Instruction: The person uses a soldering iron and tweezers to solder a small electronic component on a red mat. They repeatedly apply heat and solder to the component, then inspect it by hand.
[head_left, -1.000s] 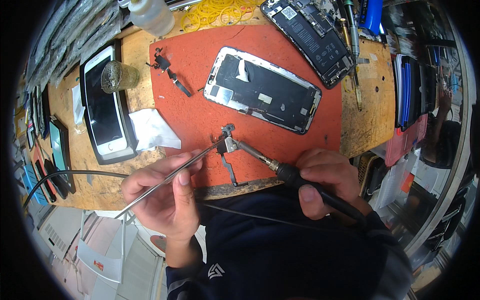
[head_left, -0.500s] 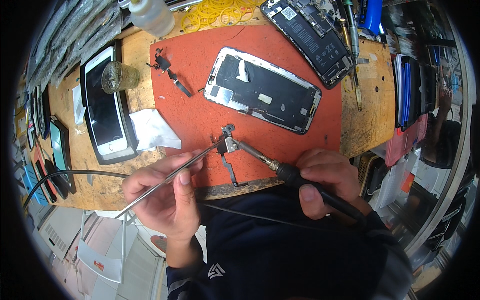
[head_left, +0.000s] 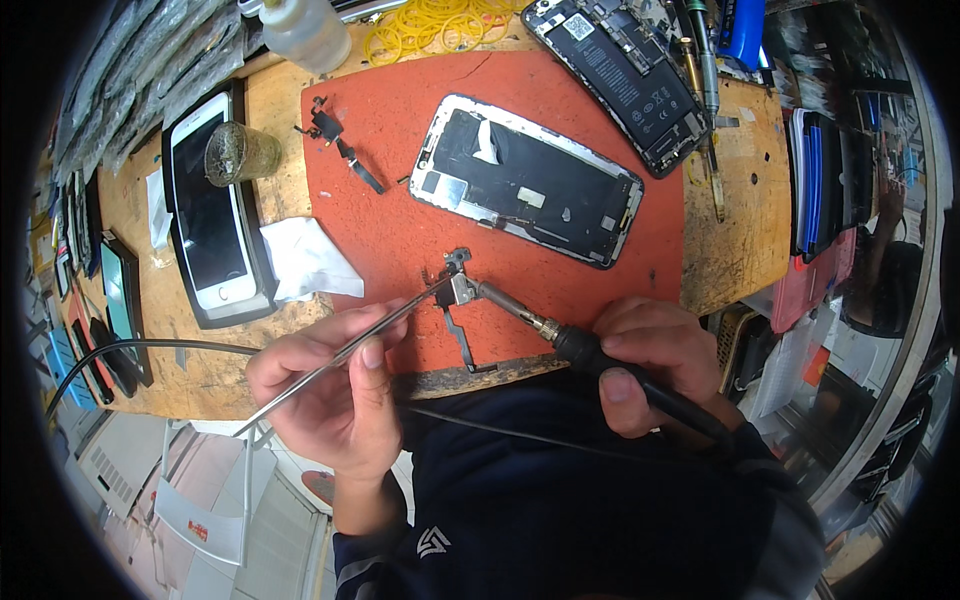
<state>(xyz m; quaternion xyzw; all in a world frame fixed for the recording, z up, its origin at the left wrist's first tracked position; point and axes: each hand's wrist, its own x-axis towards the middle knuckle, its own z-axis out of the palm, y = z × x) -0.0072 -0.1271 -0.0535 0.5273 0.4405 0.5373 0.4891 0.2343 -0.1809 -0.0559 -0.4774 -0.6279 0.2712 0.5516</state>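
Pinched in my left hand [head_left: 340,390] is a pair of metal tweezers [head_left: 335,357], its tips at a small phone flex cable [head_left: 456,330] near the front edge of the red mat [head_left: 560,300]. My right hand [head_left: 660,365] is closed round the black handle of a soldering iron [head_left: 580,347]. The iron's end meets the small metal part at the top of the flex cable; whether it touches cannot be made out. Behind them lies a phone screen assembly [head_left: 515,185], back side up. Another flex cable [head_left: 345,150] rests at the mat's far left.
An opened phone body [head_left: 620,85] lies at the back right, beside several screwdrivers [head_left: 700,60]. On the left, a white phone [head_left: 205,200] carries a small cup [head_left: 240,155], next to a white cloth [head_left: 310,262]. A bottle [head_left: 305,35] and yellow rubber bands [head_left: 430,25] stand behind.
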